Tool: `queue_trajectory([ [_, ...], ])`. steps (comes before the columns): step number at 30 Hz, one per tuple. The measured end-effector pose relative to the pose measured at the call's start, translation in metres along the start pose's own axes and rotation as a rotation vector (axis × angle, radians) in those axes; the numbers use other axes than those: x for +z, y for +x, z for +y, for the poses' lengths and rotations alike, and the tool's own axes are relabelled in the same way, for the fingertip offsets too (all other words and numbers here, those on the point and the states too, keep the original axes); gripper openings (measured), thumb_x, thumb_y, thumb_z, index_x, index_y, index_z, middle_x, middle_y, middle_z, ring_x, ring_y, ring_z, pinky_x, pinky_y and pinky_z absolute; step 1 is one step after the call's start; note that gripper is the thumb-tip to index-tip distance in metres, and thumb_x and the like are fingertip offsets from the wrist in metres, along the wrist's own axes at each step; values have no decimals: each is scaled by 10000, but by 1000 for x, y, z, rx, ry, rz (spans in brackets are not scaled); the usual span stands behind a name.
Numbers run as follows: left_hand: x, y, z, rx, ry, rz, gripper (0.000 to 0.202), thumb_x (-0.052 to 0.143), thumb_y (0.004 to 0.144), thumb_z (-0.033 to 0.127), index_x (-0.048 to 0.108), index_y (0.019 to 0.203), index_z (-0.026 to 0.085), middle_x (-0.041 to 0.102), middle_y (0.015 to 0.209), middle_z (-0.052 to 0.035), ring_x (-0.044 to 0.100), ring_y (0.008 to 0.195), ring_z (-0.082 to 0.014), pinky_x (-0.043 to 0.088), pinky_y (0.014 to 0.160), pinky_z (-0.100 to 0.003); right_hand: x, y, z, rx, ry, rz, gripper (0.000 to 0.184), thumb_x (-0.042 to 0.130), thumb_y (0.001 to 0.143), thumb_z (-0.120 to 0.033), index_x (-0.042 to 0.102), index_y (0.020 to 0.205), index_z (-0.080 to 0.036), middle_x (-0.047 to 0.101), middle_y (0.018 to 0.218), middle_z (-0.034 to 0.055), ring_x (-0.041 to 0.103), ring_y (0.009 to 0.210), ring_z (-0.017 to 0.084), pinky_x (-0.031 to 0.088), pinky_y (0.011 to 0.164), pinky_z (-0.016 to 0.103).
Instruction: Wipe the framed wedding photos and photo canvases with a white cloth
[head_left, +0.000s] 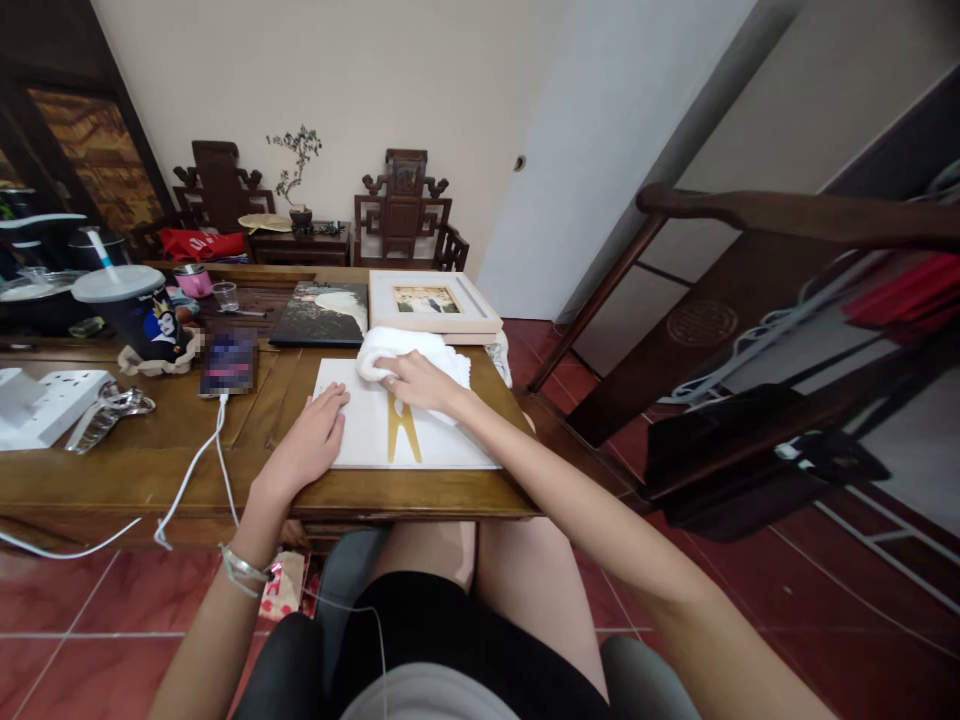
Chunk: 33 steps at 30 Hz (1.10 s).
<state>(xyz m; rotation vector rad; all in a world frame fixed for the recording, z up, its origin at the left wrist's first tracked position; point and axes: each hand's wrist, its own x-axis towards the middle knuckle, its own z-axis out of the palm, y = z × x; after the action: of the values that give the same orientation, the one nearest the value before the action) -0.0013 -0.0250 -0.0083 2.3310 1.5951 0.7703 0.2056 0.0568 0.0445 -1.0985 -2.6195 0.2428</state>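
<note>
A white flat panel [367, 435] with a gold stand-like mark [402, 432] lies on the wooden table [150, 470] in front of me. My left hand [311, 440] rests flat on the panel's left edge, fingers stretched out. On the panel's far part, my right hand [420, 383] presses down on a white cloth [397, 350], fingers curled over it.
A framed photo [431, 300] and a dark picture [322, 313] lie behind the panel. A phone [229, 362] with a white cable, a lidded cup [135, 305], a power strip [49, 400] and glasses sit at left. A wooden chair arm [787, 215] stands at right.
</note>
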Motion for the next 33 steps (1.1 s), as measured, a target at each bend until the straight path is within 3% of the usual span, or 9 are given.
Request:
queue_trajectory([
  [3, 1, 0, 0, 4, -1, 4, 453, 288, 956, 291, 521, 1301, 110, 468, 1483, -181, 358, 1436, -270, 241, 1192, -533, 8, -15, -14, -67, -78, -14, 401, 386, 873, -101, 618, 1200, -108, 614, 1269, 203, 558, 1191, 325, 301, 1067, 552],
  [6, 2, 1, 0, 7, -13, 14, 446, 294, 955, 282, 531, 1292, 112, 477, 1473, -189, 370, 1429, -279, 252, 1187, -543, 9, -45, -33, -143, -92, -45, 412, 390, 865, -82, 608, 1214, -91, 603, 1289, 228, 438, 1352, 349, 246, 1105, 613],
  [11, 3, 1, 0, 1, -14, 18, 450, 285, 956, 267, 526, 1303, 113, 473, 1477, -184, 363, 1433, -275, 245, 1192, -543, -8, -100, -74, -187, -3, -123, 371, 431, 822, -73, 646, 1120, -123, 625, 1272, 227, 399, 1400, 318, 254, 1135, 608],
  [15, 3, 1, 1, 0, -1, 1, 471, 269, 958, 268, 525, 1306, 81, 471, 1476, -194, 350, 1439, -274, 237, 1199, -525, -19, -116, -85, -173, 82, -167, 338, 453, 788, -61, 673, 1022, -168, 664, 1234, 180, 442, 1375, 298, 260, 1151, 580],
  [21, 3, 0, 0, 6, -9, 20, 452, 288, 954, 268, 521, 1314, 124, 478, 1480, -163, 369, 1431, -252, 247, 1196, -516, -6, -76, -45, -78, -29, -48, 379, 407, 853, -84, 639, 1143, -158, 575, 1381, 166, 424, 1385, 277, 267, 1148, 542],
  [25, 2, -1, -2, 18, -26, 24, 443, 317, 949, 287, 530, 1308, 140, 486, 1477, -148, 376, 1427, -250, 258, 1196, -498, 3, -35, -28, 65, -113, -7, 380, 403, 907, -143, 609, 1225, -163, 570, 1366, 174, 558, 1229, 315, 312, 1090, 563],
  [29, -2, 0, 3, 7, -88, 94, 474, 313, 963, 319, 479, 1359, 117, 483, 1471, -174, 381, 1423, -263, 273, 1190, -497, 8, -13, -41, 72, -161, -6, 384, 399, 905, -142, 615, 1223, -135, 647, 1217, 186, 527, 1225, 346, 337, 1043, 590],
  [33, -10, 0, 12, -57, -242, 313, 493, 293, 998, 389, 448, 1382, 120, 510, 1446, -165, 453, 1372, -241, 324, 1171, -441, 16, -15, -66, -53, -170, -54, 388, 421, 886, -134, 606, 1225, -87, 563, 1363, 212, 384, 1355, 414, 246, 1078, 672],
])
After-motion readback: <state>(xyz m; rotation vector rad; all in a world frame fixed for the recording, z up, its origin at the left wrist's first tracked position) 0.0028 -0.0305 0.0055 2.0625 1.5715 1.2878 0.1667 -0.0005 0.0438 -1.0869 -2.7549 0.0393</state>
